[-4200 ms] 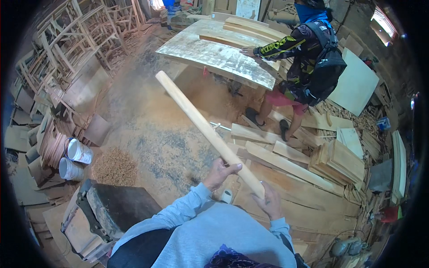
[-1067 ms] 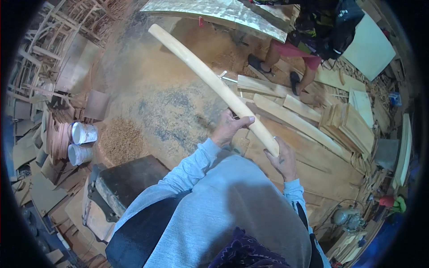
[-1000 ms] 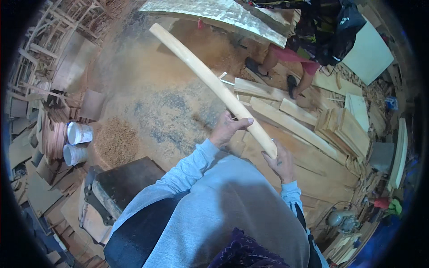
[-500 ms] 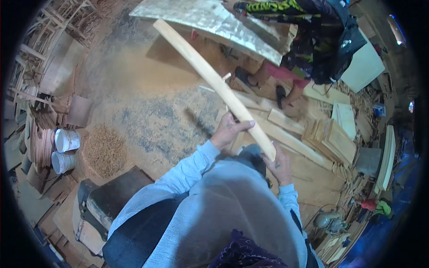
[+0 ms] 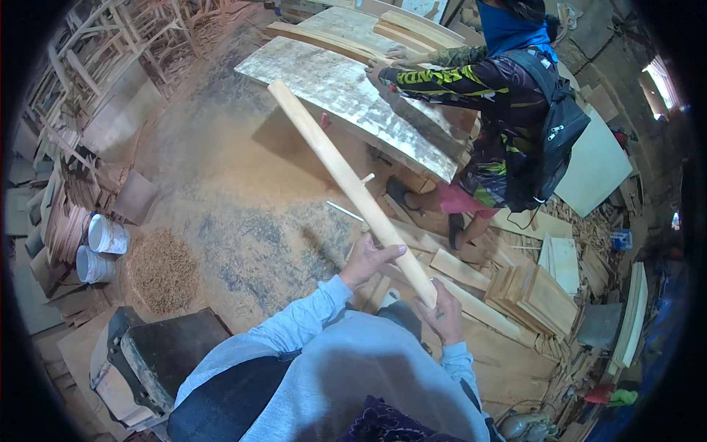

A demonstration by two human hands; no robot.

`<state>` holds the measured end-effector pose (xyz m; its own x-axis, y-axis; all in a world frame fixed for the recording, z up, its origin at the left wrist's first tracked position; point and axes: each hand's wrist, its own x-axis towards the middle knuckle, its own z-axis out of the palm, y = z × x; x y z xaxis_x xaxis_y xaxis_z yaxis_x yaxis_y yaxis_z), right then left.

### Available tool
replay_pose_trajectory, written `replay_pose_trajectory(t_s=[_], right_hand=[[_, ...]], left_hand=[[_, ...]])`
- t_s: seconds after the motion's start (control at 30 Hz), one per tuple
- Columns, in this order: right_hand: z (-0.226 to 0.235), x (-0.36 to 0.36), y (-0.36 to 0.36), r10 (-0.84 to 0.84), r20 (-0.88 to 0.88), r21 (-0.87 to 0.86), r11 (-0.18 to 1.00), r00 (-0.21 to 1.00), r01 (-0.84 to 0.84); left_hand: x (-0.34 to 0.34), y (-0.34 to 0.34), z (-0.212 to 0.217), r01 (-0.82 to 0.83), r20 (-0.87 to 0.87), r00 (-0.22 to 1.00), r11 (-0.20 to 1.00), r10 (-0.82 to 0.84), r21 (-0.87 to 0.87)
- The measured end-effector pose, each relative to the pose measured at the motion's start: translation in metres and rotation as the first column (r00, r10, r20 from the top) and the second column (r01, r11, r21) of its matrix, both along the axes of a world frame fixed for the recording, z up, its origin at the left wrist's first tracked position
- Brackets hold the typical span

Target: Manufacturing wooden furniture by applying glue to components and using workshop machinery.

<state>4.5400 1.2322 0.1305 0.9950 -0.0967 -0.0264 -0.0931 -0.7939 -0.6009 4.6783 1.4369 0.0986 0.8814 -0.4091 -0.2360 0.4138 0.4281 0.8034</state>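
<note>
A long, pale wooden piece (image 5: 345, 180), slightly curved and smooth, slants from my body toward the far left. A short peg-like stub sticks out of its right side near the middle. My left hand (image 5: 368, 263) grips it from the left, with the thumb across its top and the fingers hidden beneath. My right hand (image 5: 446, 315) is closed around its near end. The far end hangs in the air, overlapping the edge of a whitish worktable (image 5: 317, 74) in the view.
A co-worker (image 5: 508, 110) leans at the worktable, hands on curved boards (image 5: 328, 42). Stacked boards (image 5: 534, 298) and loose planks lie at right. Two white buckets (image 5: 107, 234), a sawdust heap (image 5: 160, 271) and a dark box-like object (image 5: 177, 353) stand at left.
My view has tilted upward, bringing the co-worker's upper body and more of the worktable into sight. Both hands keep their hold on the wooden piece.
</note>
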Motion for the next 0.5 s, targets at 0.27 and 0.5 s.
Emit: replay_pose_trajectory(t_s=[0.27,0.5], right_hand=[[-0.009,0.01,-0.043,0.024,-0.027,0.056,0.998,0.999,-0.022],[-0.01,0.015,-0.088,0.088,0.042,-0.001,0.996,0.995,-0.088]], left_hand=[[0.001,-0.035,0.005,-0.006,-0.057,0.998,0.997,0.01,0.075],[-0.004,-0.072,0.002,-0.056,-0.003,0.998,0.993,0.056,0.1]])
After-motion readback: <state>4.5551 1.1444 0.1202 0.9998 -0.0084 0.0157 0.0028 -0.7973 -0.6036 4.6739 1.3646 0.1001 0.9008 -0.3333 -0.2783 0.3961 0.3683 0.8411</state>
